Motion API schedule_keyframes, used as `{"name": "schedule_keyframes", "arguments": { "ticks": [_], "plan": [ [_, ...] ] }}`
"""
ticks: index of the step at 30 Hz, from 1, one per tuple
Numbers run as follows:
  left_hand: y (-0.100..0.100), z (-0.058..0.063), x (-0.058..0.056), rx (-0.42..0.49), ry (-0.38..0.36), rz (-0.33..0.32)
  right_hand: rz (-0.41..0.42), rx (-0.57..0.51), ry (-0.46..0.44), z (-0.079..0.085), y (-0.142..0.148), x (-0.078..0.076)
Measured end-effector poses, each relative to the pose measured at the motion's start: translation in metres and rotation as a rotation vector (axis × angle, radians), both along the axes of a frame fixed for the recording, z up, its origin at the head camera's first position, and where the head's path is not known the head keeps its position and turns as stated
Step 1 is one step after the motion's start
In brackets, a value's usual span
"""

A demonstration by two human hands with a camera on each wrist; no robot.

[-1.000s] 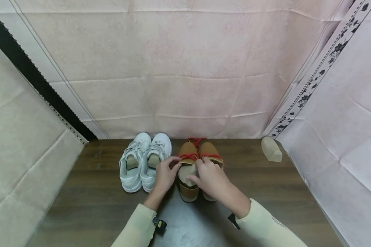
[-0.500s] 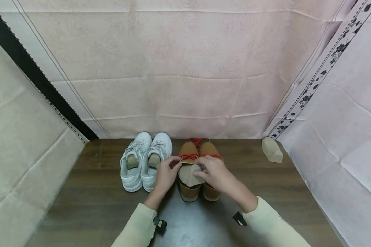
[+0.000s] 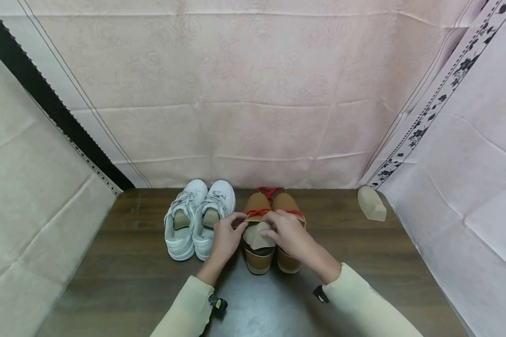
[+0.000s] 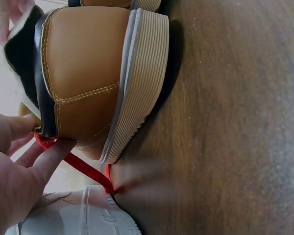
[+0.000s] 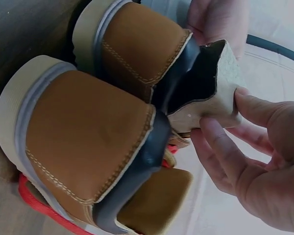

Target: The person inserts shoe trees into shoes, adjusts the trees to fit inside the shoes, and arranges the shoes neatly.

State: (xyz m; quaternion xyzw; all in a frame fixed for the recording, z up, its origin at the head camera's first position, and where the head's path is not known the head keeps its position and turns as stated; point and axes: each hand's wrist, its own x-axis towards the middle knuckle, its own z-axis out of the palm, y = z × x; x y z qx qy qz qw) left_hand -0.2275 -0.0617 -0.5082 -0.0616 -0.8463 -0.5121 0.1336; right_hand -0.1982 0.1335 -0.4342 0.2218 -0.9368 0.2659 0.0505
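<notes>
My left hand pinches the collar edge of the left tan shoe, close to its red lace. In the right wrist view, the thumb and fingers of my right hand pinch a beige moulded-pulp shoe insert. This hollow insert sits partly in the left tan shoe's opening, its front end hidden under the tongue. Beside it stands the right tan shoe, its tan tongue showing in the right wrist view. Both tan shoes point at the back cloth.
A pair of white sneakers stands to the left, with beige inserts inside. Another beige insert lies at the far right corner of the wooden floor. Cloth walls rise at the back and sides.
My right hand first shifted right, tilting the insert, then came back left. The insert now lies slightly farther toward the toe, showing more of the heel opening. My left hand stays in place.
</notes>
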Motion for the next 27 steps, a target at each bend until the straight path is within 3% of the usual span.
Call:
{"name": "schedule_keyframes", "arguments": {
  "ticks": [8, 14, 27],
  "plan": [
    [0.001, 0.000, -0.001, -0.002, 0.011, 0.000, 0.000, 0.027, 0.005, -0.005, -0.002, -0.006],
    [0.000, -0.001, -0.002, -0.004, -0.020, 0.004, -0.014, 0.040, 0.009, -0.006, -0.005, -0.007],
    [0.000, -0.001, -0.002, -0.007, 0.004, 0.001, -0.066, 0.141, 0.147, -0.014, -0.010, -0.010]
  ]
}}
